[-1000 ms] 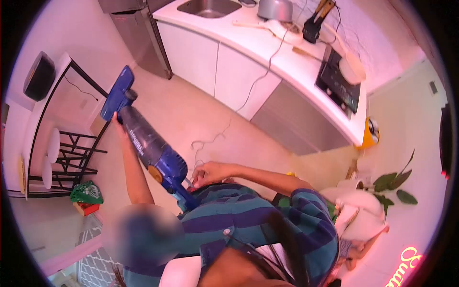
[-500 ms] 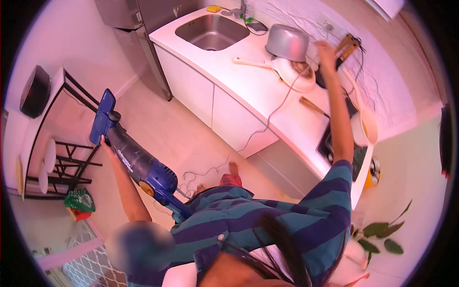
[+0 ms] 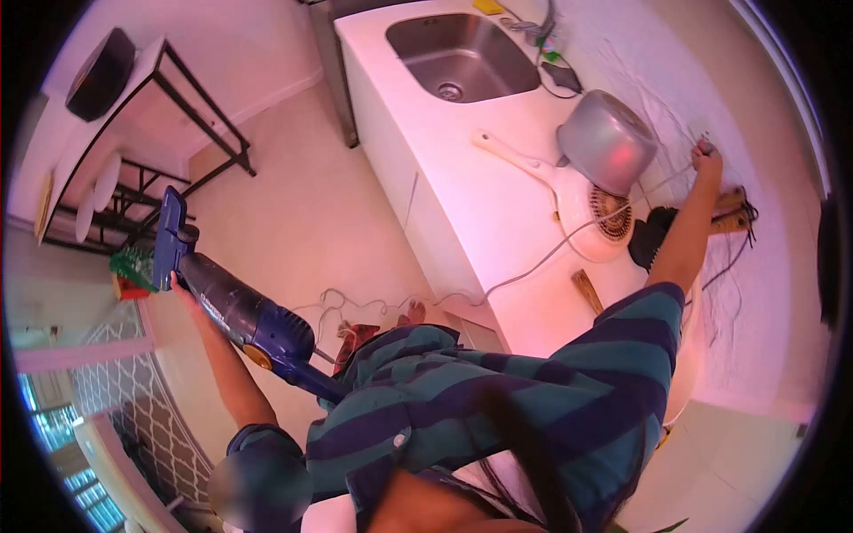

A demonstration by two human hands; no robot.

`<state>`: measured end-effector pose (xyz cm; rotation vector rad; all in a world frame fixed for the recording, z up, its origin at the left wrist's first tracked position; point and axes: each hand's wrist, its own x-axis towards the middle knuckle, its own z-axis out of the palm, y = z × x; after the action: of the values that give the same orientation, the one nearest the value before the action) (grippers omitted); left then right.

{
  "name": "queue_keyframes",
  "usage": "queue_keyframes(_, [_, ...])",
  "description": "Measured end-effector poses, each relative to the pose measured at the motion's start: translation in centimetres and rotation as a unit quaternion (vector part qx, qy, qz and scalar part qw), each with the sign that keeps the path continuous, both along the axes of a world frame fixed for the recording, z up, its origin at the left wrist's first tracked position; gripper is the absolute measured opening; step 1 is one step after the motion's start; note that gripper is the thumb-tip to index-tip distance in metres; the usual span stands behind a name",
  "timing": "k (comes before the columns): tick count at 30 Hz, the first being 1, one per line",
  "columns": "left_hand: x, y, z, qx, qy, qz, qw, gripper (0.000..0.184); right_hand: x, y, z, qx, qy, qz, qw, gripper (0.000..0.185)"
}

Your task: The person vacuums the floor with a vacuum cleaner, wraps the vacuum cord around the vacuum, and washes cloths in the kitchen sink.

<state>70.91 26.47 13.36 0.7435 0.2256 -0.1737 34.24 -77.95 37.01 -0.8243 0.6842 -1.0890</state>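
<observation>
My left hand (image 3: 180,289) is closed on the blue and black vacuum cleaner (image 3: 244,311), near its floor head, and the vacuum's handle end rests against my shirt. My right hand (image 3: 707,158) reaches over the counter to the wall, its fingers closed round the plug (image 3: 705,147) of a grey cord at the wall outlet. From there the cord (image 3: 546,258) runs across the counter and down to the floor. Below my right arm are a grey pot (image 3: 607,142) and a white pan (image 3: 591,213).
A sink (image 3: 462,58) is set in the white counter (image 3: 444,169). Dark utensils with wooden handles (image 3: 733,213) stand by the wall. At the left is a black-framed table (image 3: 160,67) with stools (image 3: 107,182). Cord loops (image 3: 333,302) lie on the floor near my feet.
My right hand has moved from beside the vacuum, over the counter, to the wall outlet. My left hand still holds the vacuum. The view has shifted toward the counter.
</observation>
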Motion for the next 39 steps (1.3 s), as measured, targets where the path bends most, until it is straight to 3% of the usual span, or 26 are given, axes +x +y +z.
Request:
queue_keyframes(1, [-0.4, 0.2, 0.4, 0.015, 0.007, 0.019, 1.000, 0.052, -0.6, -2.6, -1.0, -0.016, -0.021, 0.078, 0.997, 0.013])
queue_keyframes(5, [-2.7, -0.4, 1.8, -0.070, 0.021, 0.010, 0.997, 0.052, 0.2, 3.3, 0.3, 0.104, -0.102, -0.030, 0.989, 0.017])
queue_keyframes(7, [-2.4, 1.4, 0.1, -0.048, 0.008, 0.022, 0.999, 0.051, 1.3, 7.9, 1.6, 0.088, -0.158, 0.039, 0.983, 0.021])
queue_keyframes(9, [-2.3, 2.4, -1.0, -0.050, -0.005, 0.040, 0.998, 0.049, 3.8, 15.3, 3.2, 0.032, -0.206, 0.186, 0.960, 0.024])
queue_keyframes(11, [-1.9, 2.5, -0.6, -0.122, 0.000, 0.067, 0.990, 0.041, 7.9, 28.1, 5.5, -0.046, -0.163, 0.374, 0.912, 0.040])
queue_keyframes(13, [-0.8, 4.1, -2.0, -0.061, -0.030, 0.130, 0.989, 0.033, 12.8, 40.5, 6.2, -0.101, -0.139, 0.486, 0.857, 0.050])
queue_keyframes(15, [0.1, 5.2, -3.5, -0.023, -0.039, 0.214, 0.976, 0.030, 17.3, 51.5, 5.2, -0.051, -0.048, 0.533, 0.843, 0.048])
queue_keyframes(17, [-0.1, 5.2, -3.7, -0.127, -0.047, 0.137, 0.981, 0.041, 22.2, 61.4, 2.5, -0.158, 0.071, 0.589, 0.790, 0.046])
queue_keyframes(18, [1.1, 6.3, -5.8, -0.125, -0.048, 0.148, 0.980, 0.044, 24.5, 65.0, 0.5, -0.230, 0.093, 0.667, 0.703, 0.044])
queue_keyframes(19, [2.7, 7.3, -7.6, -0.125, -0.047, 0.157, 0.978, 0.046, 27.4, 68.6, -3.1, -0.282, 0.084, 0.659, 0.692, 0.039])
queue_keyframes(20, [1.7, 6.6, -5.9, -0.121, -0.040, 0.151, 0.980, 0.046, 29.4, 72.9, -5.1, -0.381, 0.084, 0.640, 0.662, 0.037])
queue_keyframes(22, [-0.1, 5.3, -3.0, -0.116, -0.011, 0.148, 0.982, 0.046, 32.2, 80.8, -7.8, -0.408, -0.004, 0.656, 0.635, 0.036])
queue_keyframes(23, [0.1, 5.7, -3.4, -0.091, -0.022, 0.177, 0.980, 0.046, 34.5, 84.3, -10.3, -0.361, -0.024, 0.675, 0.643, 0.031])
queue_keyframes(26, [0.8, 7.7, -5.6, -0.067, -0.056, 0.243, 0.966, 0.046, 38.5, 94.2, -14.8, -0.397, -0.073, 0.655, 0.639, 0.019])
queue_keyframes(27, [0.1, 8.1, -5.4, -0.069, -0.056, 0.248, 0.965, 0.045, 39.4, 97.1, -16.4, -0.460, -0.096, 0.601, 0.646, 0.017])
queue_keyframes(28, [-0.8, 8.4, -4.7, -0.070, -0.054, 0.252, 0.964, 0.044, 39.9, 99.3, -17.6, -0.544, -0.077, 0.560, 0.620, 0.019])
queue_keyframes(32, [-1.5, 11.2, -6.4, -0.078, -0.031, 0.285, 0.955, 0.043, 42.2, 100.6, -20.9, -0.565, -0.011, 0.581, 0.586, 0.020])
queue_keyframes(35, [-3.3, 14.3, -7.3, -0.004, 0.034, 0.369, 0.929, 0.043, 48.8, 96.2, -27.3, -0.434, -0.072, 0.641, 0.629, 0.022])
queue_keyframes(36, [-4.1, 16.4, -8.2, -0.012, 0.042, 0.366, 0.930, 0.044, 51.6, 93.5, -30.6, -0.463, 0.015, 0.630, 0.623, 0.022])
queue_keyframes(38, [-4.9, 17.7, -7.2, -0.023, 0.062, 0.409, 0.910, 0.047, 54.9, 86.4, -34.0, -0.390, 0.125, 0.692, 0.595, 0.019])
queue_keyframes(39, [-4.7, 17.1, -6.0, -0.009, 0.049, 0.436, 0.898, 0.048, 55.9, 83.2, -36.6, -0.462, 0.179, 0.656, 0.570, 0.015])
